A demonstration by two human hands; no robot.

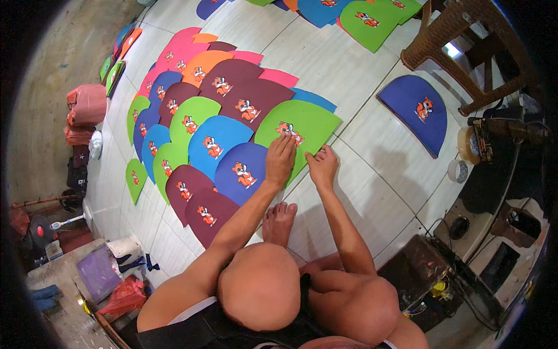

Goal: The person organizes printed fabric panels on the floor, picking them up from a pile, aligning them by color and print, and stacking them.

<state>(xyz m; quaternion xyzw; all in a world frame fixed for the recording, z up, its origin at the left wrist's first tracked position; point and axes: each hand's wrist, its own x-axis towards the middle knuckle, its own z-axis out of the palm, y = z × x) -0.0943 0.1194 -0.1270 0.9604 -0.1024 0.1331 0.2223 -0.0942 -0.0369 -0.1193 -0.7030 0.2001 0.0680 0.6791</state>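
Note:
A green half-oval fabric piece [311, 115] with a printed orange squirrel lies on the tile floor. Flat across its surface rests my left hand [281, 159], fingertips covering part of the print. My right hand [323, 168] is at the piece's straight edge, thumb touching it and fingers curled; whether they pinch it is unclear. Beside my left hand is a purple piece [242, 172], with a blue piece [220, 141] beyond it. Maroon pieces [248, 104] lie past the green one. All belong to overlapping rows of similar printed pieces.
To the right sit a purple-topped stack [412, 113], a brown woven stool [462, 52] and tape rolls [457, 171]. A sewing machine [505, 218] stands at far right. More pieces [368, 26] lie at the top. Red plastic bundles [87, 104] line the left wall.

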